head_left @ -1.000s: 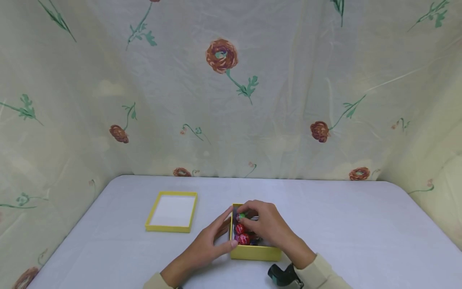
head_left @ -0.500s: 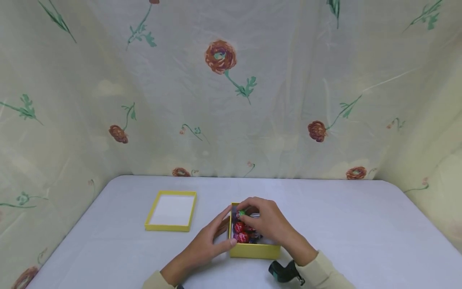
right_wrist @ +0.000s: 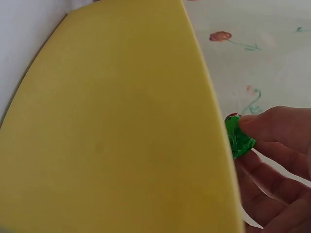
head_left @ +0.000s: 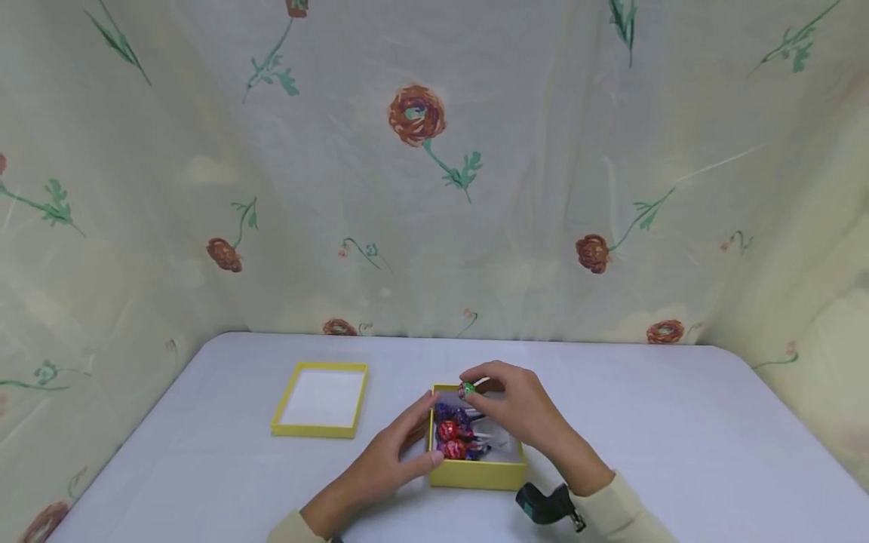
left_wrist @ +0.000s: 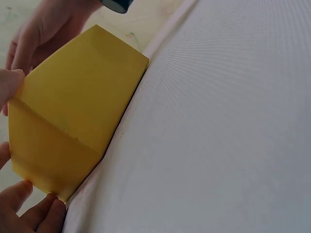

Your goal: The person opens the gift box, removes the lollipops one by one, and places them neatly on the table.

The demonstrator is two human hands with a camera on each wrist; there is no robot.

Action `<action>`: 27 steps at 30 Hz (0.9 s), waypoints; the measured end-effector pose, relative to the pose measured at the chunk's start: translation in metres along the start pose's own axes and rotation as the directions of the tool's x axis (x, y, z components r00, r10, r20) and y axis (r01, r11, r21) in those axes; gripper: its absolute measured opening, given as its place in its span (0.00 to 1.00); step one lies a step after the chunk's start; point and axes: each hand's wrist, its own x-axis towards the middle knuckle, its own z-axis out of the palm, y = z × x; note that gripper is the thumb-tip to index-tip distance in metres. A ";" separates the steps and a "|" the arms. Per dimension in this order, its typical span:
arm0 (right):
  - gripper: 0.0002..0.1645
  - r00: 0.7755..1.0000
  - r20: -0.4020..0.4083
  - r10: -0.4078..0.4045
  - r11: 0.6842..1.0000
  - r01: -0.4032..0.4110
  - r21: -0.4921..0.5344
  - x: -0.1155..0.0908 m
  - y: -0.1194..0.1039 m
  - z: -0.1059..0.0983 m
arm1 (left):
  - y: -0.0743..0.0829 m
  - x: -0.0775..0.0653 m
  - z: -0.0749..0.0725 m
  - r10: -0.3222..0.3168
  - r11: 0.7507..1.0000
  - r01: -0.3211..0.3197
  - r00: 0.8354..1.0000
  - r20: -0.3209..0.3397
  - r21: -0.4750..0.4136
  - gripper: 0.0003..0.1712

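Observation:
A yellow box (head_left: 477,475) stands on the table with several wrapped lollipops (head_left: 448,431) in it, red and purple, their sticks pointing right. My left hand (head_left: 397,454) holds the box at its left side; in the left wrist view the thumb lies at a corner and fingertips touch the yellow wall (left_wrist: 80,87). Above the box's far part, my right hand (head_left: 514,400) pinches a lollipop in a green wrapper (head_left: 465,390) between thumb and fingers. The right wrist view shows that green wrapper (right_wrist: 239,137) beside the box wall (right_wrist: 116,111); its stick is hidden there.
A shallow yellow lid (head_left: 315,431), white inside, lies to the left of the box. Under everything is a white-covered table (head_left: 645,430). A flower-patterned curtain (head_left: 523,226) hangs behind and at both sides. A black device (head_left: 546,504) sits at my right wrist.
My right hand has risen from inside the box, lifting the green-wrapped lollipop up and slightly right. The purple lollipops beneath show now. My left hand stays at the box.

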 end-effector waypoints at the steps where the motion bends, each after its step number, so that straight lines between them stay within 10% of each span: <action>1: 0.14 1.000 -0.006 -0.001 1.000 0.001 -0.003 -0.001 0.000 -0.002 | 0.000 0.000 0.000 0.003 1.000 -0.003 1.000 0.001 -0.001 0.42; 27: 0.14 0.999 -0.043 -0.029 0.994 0.024 -0.105 -0.014 0.019 -0.049 | 0.000 -0.001 0.000 0.024 1.000 -0.024 1.000 -0.003 0.000 0.43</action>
